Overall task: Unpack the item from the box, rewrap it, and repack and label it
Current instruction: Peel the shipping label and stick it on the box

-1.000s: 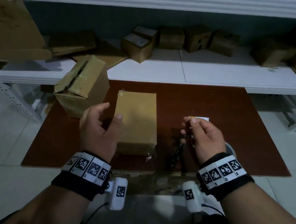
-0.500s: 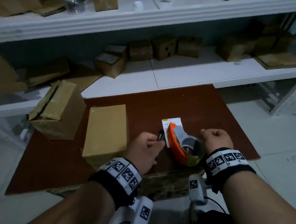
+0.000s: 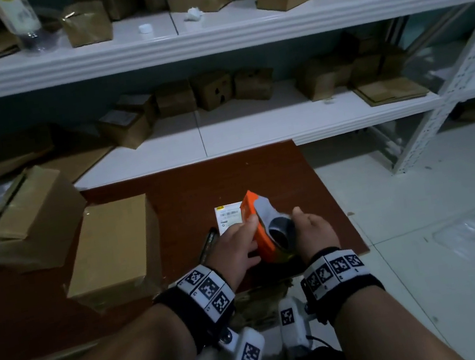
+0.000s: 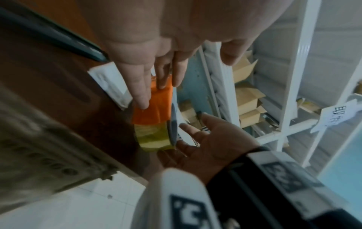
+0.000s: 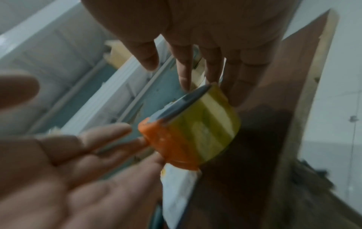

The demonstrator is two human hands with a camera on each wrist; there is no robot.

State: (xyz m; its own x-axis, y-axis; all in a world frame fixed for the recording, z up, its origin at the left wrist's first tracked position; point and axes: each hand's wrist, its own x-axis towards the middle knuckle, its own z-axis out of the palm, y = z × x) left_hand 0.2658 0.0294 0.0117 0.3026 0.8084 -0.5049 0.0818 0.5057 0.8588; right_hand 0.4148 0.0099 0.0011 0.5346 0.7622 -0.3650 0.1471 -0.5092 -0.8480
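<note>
An orange tape dispenser [image 3: 261, 236] with a yellowish tape roll [image 5: 211, 124] stands on edge on the brown board [image 3: 170, 196]. My left hand [image 3: 236, 250] lays straight fingers [image 4: 142, 93] along its orange side, thumb on top. My right hand [image 3: 314, 230] is against the grey side, its fingers [image 5: 184, 77] straight and touching the roll. Just behind the dispenser a white label [image 3: 227, 216] lies flat. The closed cardboard box [image 3: 113, 246] sits to the left, apart from both hands. A dark pen-like tool [image 3: 208, 242] lies by my left hand.
An open, tilted cardboard box [image 3: 27, 219] stands at the board's left rear. White shelves [image 3: 253, 133] behind hold several small boxes and flattened cardboard. Pale tiled floor [image 3: 437, 210] lies right of the board. A metal rack post [image 3: 448, 103] rises at right.
My left hand left the closed box, briefly held the dark tool, and is now on the dispenser. The label, held by my right hand a second ago, lies on the board. My right fist opened.
</note>
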